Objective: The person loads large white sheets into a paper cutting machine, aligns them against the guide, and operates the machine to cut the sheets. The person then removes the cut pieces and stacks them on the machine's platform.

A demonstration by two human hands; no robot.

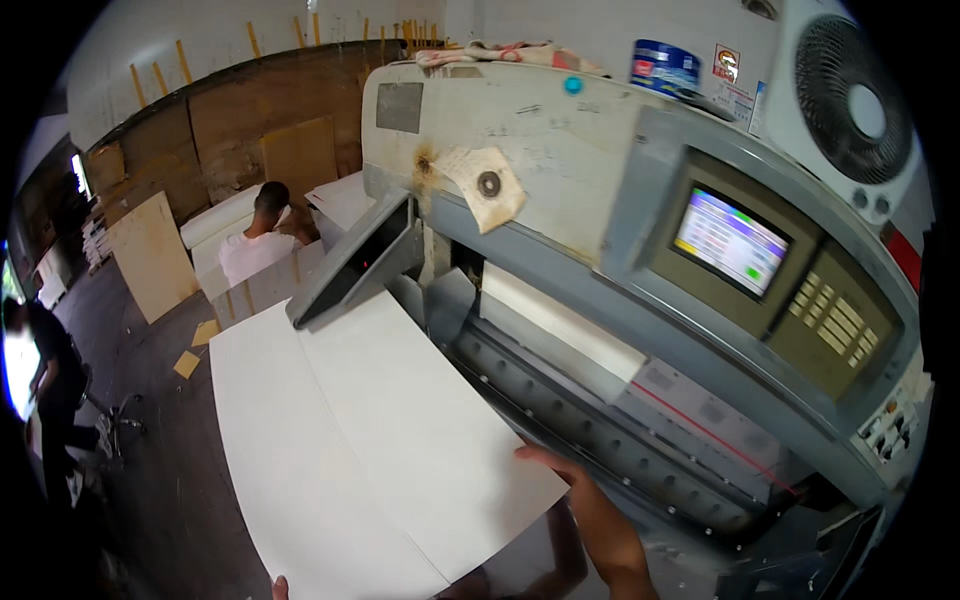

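Observation:
A large white paper sheet [370, 440] spans the middle, tilted in front of the cutting machine. One thin line runs lengthwise across it, and I cannot tell whether it is a crease or the edge of a second sheet. My right hand [570, 475] grips the sheet near its right corner, thumb on top and the other fingers mostly hidden beneath. At the lower edge only the thumb of my left hand [280, 588] shows, lying on the sheet's near left edge. The sheet's far end reaches under a grey slanted guard [355, 262].
The grey machine [540, 240] carries a lit screen [732, 240] and a keypad [835, 320]. More white paper [555, 330] lies inside its opening, near a red line. A fan [850, 105] and blue tub [665, 65] stand on top. Another person [258, 240] works behind; someone stands far left.

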